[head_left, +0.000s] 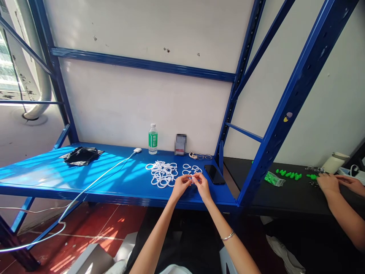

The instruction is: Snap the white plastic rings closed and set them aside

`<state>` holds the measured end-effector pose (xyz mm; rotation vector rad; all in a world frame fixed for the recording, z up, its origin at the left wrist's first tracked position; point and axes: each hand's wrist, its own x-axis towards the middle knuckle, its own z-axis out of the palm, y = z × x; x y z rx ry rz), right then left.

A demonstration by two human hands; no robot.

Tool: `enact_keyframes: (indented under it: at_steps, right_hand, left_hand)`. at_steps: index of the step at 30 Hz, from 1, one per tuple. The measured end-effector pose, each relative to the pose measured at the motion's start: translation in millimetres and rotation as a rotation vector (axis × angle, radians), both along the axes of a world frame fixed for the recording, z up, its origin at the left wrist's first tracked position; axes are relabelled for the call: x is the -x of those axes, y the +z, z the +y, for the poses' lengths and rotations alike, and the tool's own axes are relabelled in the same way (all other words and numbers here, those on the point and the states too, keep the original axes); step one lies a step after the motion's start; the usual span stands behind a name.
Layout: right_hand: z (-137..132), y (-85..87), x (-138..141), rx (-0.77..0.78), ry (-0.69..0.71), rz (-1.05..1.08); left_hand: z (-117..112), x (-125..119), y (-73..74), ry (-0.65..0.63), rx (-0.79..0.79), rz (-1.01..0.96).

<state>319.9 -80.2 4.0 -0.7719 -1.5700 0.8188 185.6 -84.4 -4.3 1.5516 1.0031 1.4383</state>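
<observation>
My left hand (pixel 181 185) and my right hand (pixel 201 185) meet at the fingertips over the front of the blue shelf (pixel 119 186). Both are pinched on a small white ring (pixel 192 180), which the fingers mostly cover. To the left of them lies a heaped pile of white rings (pixel 162 173), each with a small stub. Just beyond my fingers a looser group of white rings (pixel 195 168) is spread out. A black phone (pixel 214 174) rests flat to the right of my right hand.
Behind stand a water bottle (pixel 153 140) and an upright phone (pixel 180 144); glasses (pixel 203 156) lie beside them. A black plastic bag (pixel 81 156) and a white cable (pixel 108 169) are leftward. Blue posts (pixel 279 110) rise right. Another person's hands (pixel 329 184) work near green pieces (pixel 292 175).
</observation>
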Motion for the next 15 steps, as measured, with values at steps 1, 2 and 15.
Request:
enact_keyframes:
  at_steps: [1, 2, 15]
  right_hand:
    - [0.1, -0.1, 0.0, 0.001, -0.002, 0.000]
    - [0.1, -0.1, 0.0, 0.000, -0.002, 0.001]
    - [-0.9, 0.7, 0.5, 0.004, -0.006, 0.012]
  left_hand:
    - [0.2, 0.1, -0.1, 0.001, -0.002, 0.000]
    - [0.3, 0.2, 0.0, 0.001, -0.002, -0.002]
    - [-0.3, -0.3, 0.8, 0.006, -0.001, 0.005]
